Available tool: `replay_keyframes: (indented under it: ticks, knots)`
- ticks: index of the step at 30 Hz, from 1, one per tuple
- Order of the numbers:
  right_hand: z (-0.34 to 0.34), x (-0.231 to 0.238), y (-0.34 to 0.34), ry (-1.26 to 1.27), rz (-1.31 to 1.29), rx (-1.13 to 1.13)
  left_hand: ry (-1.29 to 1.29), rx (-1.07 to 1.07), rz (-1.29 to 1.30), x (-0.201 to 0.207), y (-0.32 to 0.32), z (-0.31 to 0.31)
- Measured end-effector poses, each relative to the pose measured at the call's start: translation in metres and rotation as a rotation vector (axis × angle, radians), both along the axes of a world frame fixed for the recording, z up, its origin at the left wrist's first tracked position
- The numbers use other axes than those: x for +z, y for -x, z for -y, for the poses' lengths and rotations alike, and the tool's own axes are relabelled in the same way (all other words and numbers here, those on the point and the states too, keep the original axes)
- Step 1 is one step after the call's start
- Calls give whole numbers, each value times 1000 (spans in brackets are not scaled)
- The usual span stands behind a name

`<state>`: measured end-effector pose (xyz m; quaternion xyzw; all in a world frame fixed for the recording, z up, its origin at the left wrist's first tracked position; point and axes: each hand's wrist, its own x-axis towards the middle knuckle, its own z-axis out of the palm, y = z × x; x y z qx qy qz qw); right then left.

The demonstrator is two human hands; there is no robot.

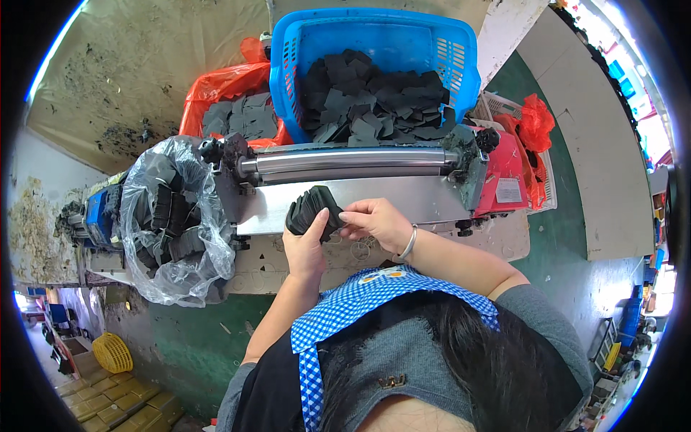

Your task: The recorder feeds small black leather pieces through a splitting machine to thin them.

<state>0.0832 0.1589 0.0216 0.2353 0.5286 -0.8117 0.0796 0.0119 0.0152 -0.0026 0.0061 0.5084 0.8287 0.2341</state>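
A thick, fanned stack of thin black pieces (312,209) is gripped in my left hand (305,248), just over the near edge of the machine's metal plate (360,193). My right hand (378,223) pinches at the right side of that stack; whether a single piece is between the fingertips is hidden. Beyond my hands, shiny metal rollers (353,160) span the machine. Behind them a tilted blue plastic basket (374,25) holds a heap of loose, flat black pieces (360,108).
Left of the machine, a clear plastic bag (194,270) holds bundled black pieces. An orange-red bag (216,86) with more pieces lies behind it. At the right are a red machine housing (500,173) and a white crate (551,191). A yellow basket (113,353) stands lower left.
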Motion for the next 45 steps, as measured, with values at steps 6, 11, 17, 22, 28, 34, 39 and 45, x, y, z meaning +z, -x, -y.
replay_keyframes:
  ticks: [6, 11, 17, 22, 28, 34, 39, 45]
  knots:
    - [-6, -1, -1, 211, 116, -9, -27, -79, 63, 6, 3, 2]
    - [-10, -3, 0, 347, 162, -24, -93, -105, 183, 7, 5, 5]
    - [-21, -15, 10, 0, 152, -420, 22, -22, -49, -5, 5, 5]
    - [1, -13, -1, -358, 34, -25, 57, -7, -10, -4, 0, 5]
    - [-23, -16, 6, -46, 147, -349, 27, -42, -7, -12, 6, 7]
    - [12, -7, -1, -350, -44, -22, 55, -32, -65, -4, -1, 5]
    - [-29, -30, 3, 43, 192, -242, -21, -101, 44, 3, 6, 10]
    - [7, -1, 2, -306, -57, 27, 57, -28, -5, -13, -1, 6]
